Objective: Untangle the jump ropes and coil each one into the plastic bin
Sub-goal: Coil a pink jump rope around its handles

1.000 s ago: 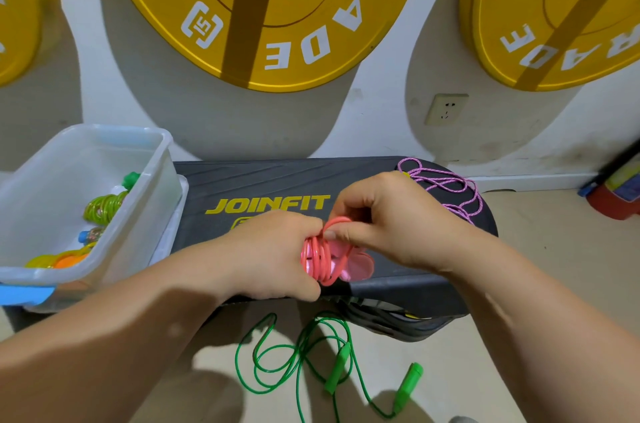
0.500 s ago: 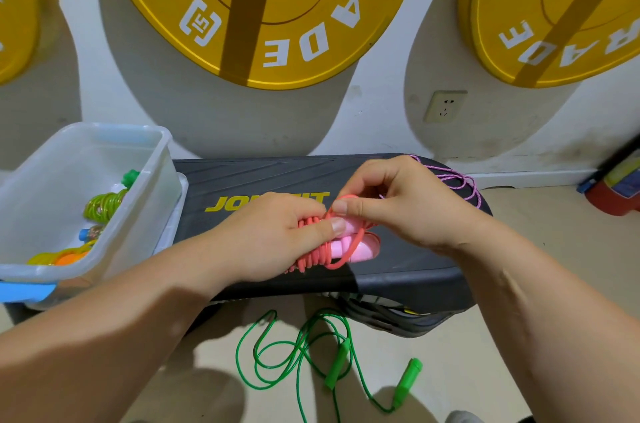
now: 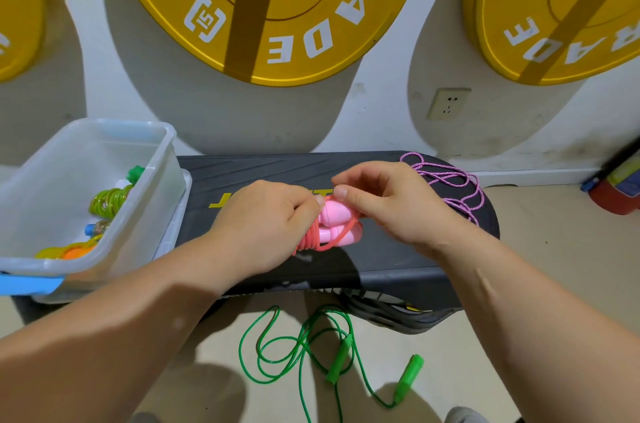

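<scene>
A pink jump rope (image 3: 332, 227) with two pink handles and a coral cord wound round them sits between my hands above the black step platform (image 3: 398, 256). My left hand (image 3: 266, 225) grips the wound coil. My right hand (image 3: 388, 204) pinches the cord at the handles' top. The clear plastic bin (image 3: 45, 263) stands at the left; a coiled yellow-green rope (image 3: 107, 201) and an orange and yellow one (image 3: 69, 251) lie inside. A purple cord (image 3: 450, 180) lies loose on the platform's right end. A green jump rope (image 3: 311, 350) sprawls on the floor below.
Large yellow weight plates (image 3: 277, 7) hang on the white wall behind the platform. A wall socket (image 3: 448, 104) is at the right. A red object (image 3: 620, 194) stands on the floor at the far right edge.
Both hands have lifted the pink rope bundle further back over the platform. The right hand has carried a cord loop round the handles, which now show more fully.
</scene>
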